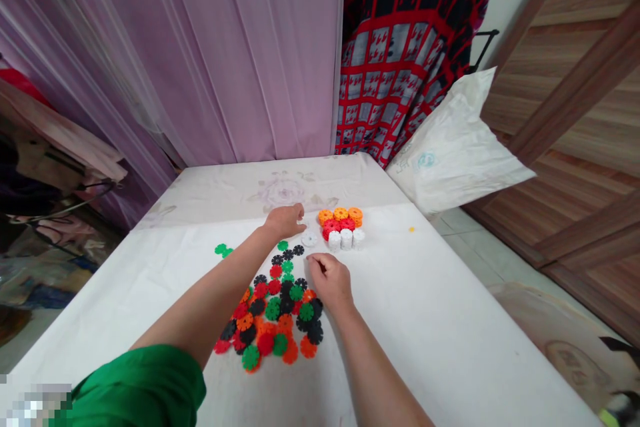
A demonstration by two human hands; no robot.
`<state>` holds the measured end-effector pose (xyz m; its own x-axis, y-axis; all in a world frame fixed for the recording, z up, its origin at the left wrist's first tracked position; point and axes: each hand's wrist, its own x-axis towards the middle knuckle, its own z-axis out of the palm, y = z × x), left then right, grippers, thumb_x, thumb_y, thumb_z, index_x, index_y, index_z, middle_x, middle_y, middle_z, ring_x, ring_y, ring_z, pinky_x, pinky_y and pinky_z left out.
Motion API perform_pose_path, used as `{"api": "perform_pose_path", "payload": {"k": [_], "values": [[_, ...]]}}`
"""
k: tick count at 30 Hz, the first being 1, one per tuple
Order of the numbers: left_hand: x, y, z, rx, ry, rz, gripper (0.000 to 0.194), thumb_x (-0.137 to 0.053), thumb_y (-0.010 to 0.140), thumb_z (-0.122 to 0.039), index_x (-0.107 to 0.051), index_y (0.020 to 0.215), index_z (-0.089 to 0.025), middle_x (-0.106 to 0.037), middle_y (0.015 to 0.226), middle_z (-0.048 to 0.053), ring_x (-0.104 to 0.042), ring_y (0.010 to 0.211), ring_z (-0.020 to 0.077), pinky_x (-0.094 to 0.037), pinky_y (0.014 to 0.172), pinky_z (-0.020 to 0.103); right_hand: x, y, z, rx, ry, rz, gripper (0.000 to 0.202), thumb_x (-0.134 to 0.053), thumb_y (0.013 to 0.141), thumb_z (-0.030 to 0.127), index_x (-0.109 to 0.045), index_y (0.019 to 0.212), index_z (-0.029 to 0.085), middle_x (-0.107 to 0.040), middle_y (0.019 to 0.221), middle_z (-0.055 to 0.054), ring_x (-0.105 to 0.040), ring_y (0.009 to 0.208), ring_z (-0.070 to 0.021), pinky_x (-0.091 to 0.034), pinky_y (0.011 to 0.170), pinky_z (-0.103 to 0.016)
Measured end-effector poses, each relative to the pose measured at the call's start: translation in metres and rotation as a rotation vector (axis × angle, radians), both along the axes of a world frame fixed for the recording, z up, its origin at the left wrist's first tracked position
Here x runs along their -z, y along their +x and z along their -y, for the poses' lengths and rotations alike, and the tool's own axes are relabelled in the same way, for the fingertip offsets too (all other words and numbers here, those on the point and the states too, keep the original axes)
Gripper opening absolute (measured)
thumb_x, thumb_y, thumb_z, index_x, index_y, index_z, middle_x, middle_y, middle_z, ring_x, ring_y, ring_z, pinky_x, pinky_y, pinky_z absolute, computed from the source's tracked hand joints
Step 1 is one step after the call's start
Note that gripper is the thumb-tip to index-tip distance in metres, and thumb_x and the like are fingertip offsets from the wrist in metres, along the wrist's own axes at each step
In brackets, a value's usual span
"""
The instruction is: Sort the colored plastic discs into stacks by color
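Observation:
My left hand [286,221] reaches over the far side of the pile, its thumb and fingers apart with nothing between them. Just beyond its thumb, a single white notched disc [309,239] lies on the cloth. Nearer to me, my right hand [330,278] rests with curled fingers; whether they hold anything is hidden. A loose pile of notched plastic discs [273,309] in green, red, orange and black spreads to its left. Beyond my right hand stand white disc stacks [346,239], with red disc stacks [345,224] and orange disc stacks [341,213] behind them.
A white cloth [430,320] covers the table, with a floral strip [285,190] at the far end. Purple curtains [250,67] hang behind. A white sack [450,147] stands off the right edge. One small yellow bit [412,229] lies near that edge.

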<state>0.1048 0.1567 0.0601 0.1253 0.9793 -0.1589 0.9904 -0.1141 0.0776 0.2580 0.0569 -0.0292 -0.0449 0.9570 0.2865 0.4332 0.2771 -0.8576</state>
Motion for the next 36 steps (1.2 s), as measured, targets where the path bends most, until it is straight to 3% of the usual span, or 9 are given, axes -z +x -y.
{"api": "perform_pose_path", "payload": {"k": [15,36], "values": [[0.0004,0.0097,-0.0011,-0.002,-0.023,-0.088,0.03,-0.063,0.085,-0.036,-0.055,0.112,-0.026,-0.074,0.112,0.006,-0.068,0.11,0.0244,-0.049,0.091,0.036,-0.0016,-0.0007,0.0006,0.012,0.012,0.021,0.031,-0.048,0.089,0.034,-0.077,0.083,0.025,-0.077,0.086,-0.003,-0.067,0.073,-0.0167,-0.049,0.073,-0.026],[0.0038,0.0071,-0.0011,0.015,-0.027,-0.117,0.033,-0.06,0.086,-0.039,-0.055,0.116,-0.026,-0.072,0.12,0.009,-0.066,0.112,0.0252,-0.049,0.092,0.037,-0.0031,0.0002,0.0009,0.0,-0.015,0.031,0.029,-0.049,0.088,0.032,-0.077,0.084,0.026,-0.077,0.088,-0.002,-0.068,0.075,-0.0168,-0.05,0.075,-0.026]]}}
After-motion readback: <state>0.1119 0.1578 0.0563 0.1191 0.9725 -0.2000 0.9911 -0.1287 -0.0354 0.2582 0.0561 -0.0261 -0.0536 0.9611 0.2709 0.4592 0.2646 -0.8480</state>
